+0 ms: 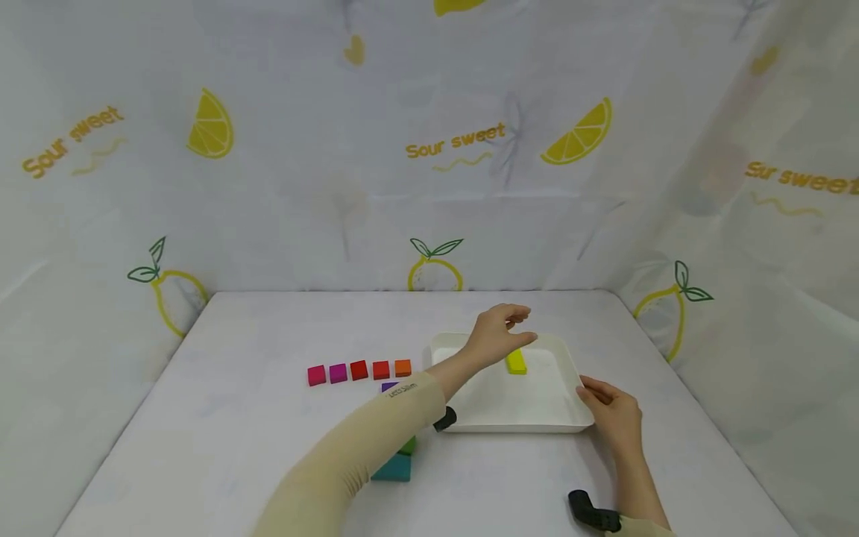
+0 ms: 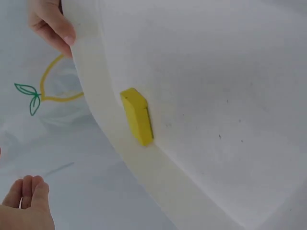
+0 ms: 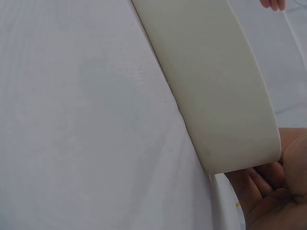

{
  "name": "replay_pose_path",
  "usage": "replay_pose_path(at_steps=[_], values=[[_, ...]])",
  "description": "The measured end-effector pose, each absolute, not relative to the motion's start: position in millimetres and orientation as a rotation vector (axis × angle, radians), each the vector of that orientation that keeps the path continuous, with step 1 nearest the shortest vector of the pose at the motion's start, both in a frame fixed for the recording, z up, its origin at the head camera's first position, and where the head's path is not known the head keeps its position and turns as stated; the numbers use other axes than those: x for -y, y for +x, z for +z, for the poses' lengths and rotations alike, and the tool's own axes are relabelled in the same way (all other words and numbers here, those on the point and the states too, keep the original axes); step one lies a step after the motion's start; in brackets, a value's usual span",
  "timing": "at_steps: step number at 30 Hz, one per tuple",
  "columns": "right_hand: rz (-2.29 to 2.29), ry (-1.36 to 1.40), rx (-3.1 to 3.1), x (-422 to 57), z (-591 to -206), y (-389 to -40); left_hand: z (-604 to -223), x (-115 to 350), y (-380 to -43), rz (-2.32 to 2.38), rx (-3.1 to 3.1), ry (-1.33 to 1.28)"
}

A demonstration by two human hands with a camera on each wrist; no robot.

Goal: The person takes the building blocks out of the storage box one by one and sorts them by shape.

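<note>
A shallow white tray lies on the table in the head view. Inside it, near its far side, rests a single yellow block, also seen against the tray wall in the left wrist view. My left hand hovers over the tray behind the block, fingers loosely bent and thumb apart, holding nothing. At the tray's right rim, my right hand grips the edge, thumb on top and fingers outside; the right wrist view shows this hand at the tray corner.
Left of the tray stands a row of small blocks: pink, purple, red and orange among them. Green and teal blocks lie nearer, partly behind my left sleeve. A lemon-print cloth surrounds the table.
</note>
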State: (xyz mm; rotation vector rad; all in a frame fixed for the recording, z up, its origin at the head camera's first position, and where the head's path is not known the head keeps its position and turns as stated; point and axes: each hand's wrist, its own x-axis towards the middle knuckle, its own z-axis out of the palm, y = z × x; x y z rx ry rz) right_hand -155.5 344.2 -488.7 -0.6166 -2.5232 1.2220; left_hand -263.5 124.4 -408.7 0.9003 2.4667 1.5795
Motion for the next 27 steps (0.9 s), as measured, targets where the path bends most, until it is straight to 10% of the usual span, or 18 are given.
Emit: replay_pose_path(at_steps=[27], values=[[1.202,-0.591,2.527,-342.7,-489.5,-152.1,-457.2,-135.3,-299.8,1.199,-2.28,1.005]])
